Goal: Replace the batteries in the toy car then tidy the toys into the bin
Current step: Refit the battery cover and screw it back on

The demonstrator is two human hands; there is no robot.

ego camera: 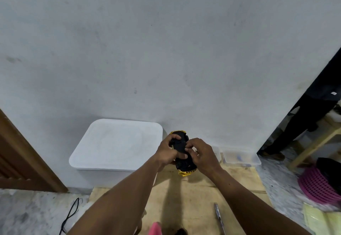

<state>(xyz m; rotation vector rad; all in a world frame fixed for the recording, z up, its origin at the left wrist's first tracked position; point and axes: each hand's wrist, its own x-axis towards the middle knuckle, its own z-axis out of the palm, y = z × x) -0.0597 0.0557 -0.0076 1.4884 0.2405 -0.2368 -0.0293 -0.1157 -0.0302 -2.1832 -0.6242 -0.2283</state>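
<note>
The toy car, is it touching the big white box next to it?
Cannot tell. In the head view the toy car is held up in both hands beside the white bin, and the left hand covers the spot where they would meet.

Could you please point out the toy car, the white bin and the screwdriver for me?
toy car (181, 147): head view, black underside between both hands.
white bin (118, 144): head view, middle of closed lid.
screwdriver (219, 216): head view, shaft lying on board.

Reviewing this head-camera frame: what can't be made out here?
- Toy car underside: the left hand and right hand cover the battery area, so the cover's state is hidden.
- White bin: lid on, contents hidden.
- Clear tray: contents too small and blurred.
- Tool on the board: cut off by the bottom edge.
</note>
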